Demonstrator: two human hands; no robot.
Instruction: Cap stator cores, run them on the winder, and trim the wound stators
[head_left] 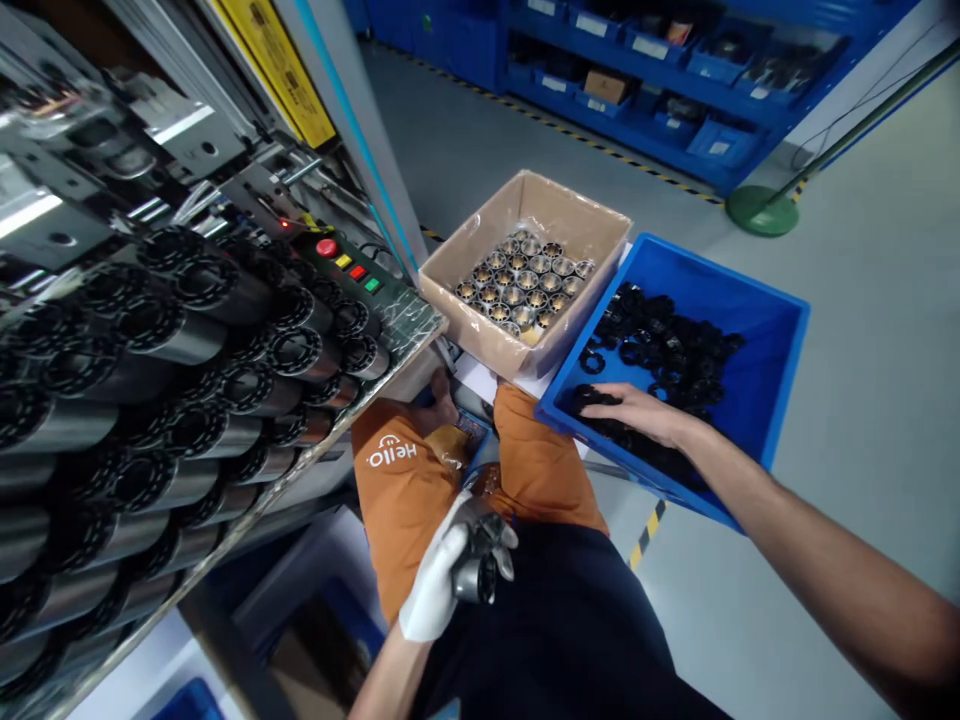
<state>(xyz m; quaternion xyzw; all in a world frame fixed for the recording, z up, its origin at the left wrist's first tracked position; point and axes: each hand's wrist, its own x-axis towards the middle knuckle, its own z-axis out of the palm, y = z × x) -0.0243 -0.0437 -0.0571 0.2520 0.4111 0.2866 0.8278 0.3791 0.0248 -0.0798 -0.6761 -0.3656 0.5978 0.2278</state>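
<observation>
Head view: metal cylinder lower centre, black rings right of centre.
Gloved left hand grips the cylinder; bare right hand among the rings in blue bin, grasp can't be told. Larger cylinders crowd counter, left; cardboard box, upper centre.

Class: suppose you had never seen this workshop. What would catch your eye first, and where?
First, the ranks of metal cylinders crowding the bench at the left. Then the blue bin of black ring-shaped parts at right, the bare right hand inside it. Last, the white-gloved left hand near the orange trousers, holding a dark cylindrical part.
</observation>
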